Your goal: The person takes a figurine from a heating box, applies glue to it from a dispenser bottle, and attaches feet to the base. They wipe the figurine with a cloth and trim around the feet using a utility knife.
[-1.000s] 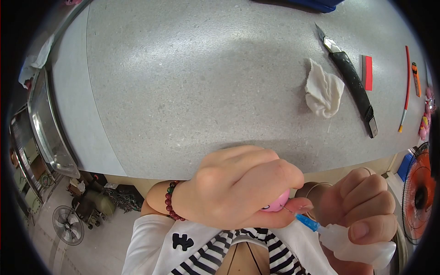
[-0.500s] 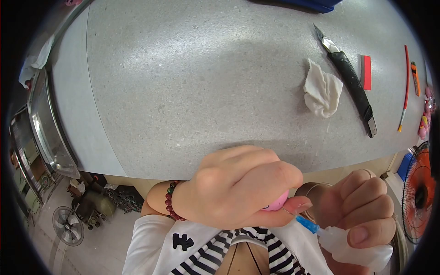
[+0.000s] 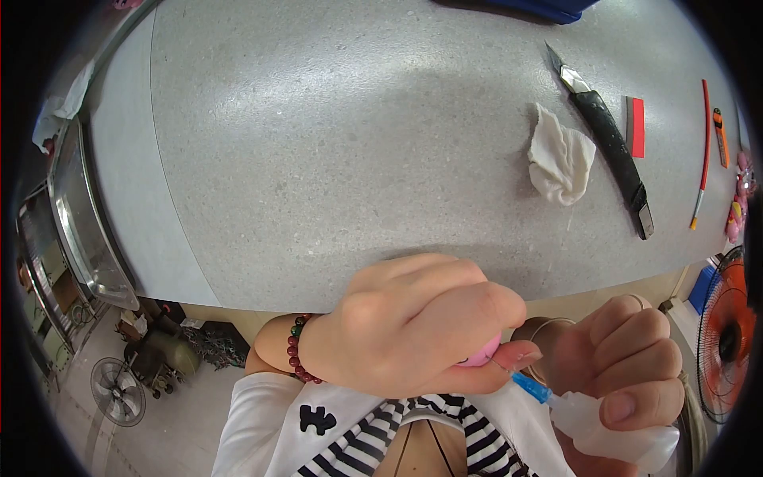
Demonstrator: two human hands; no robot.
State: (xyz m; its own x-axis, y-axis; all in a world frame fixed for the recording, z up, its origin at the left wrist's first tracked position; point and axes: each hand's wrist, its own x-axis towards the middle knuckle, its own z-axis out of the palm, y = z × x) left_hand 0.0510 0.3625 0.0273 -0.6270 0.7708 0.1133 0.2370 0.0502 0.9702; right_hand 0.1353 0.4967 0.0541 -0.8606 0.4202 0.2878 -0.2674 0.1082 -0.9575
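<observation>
My left hand (image 3: 421, 326) is closed around a small pink object (image 3: 482, 352), most of which the fingers hide. Its kind cannot be made out. To the right, my right hand (image 3: 632, 374) grips a translucent white squeeze bottle (image 3: 608, 429) with a blue needle tip (image 3: 531, 388). The thin needle points up and left, close to the pink object and my left thumb. Whether the needle touches the pink surface is too small to tell. Both hands are held in front of my body at the table's near edge.
On the grey table (image 3: 342, 159) lie a crumpled white cloth (image 3: 560, 155), a black-handled craft knife (image 3: 608, 135), a red-and-grey strip (image 3: 635, 127), a red paintbrush (image 3: 704, 151) and an orange cutter (image 3: 721, 137). Pink figures (image 3: 739, 199) sit at the right edge. An orange fan (image 3: 725, 338) stands beyond it.
Almost nothing differs. The bottle and my right hand have shifted very slightly left, while my left hand keeps its hold on the pink object.
</observation>
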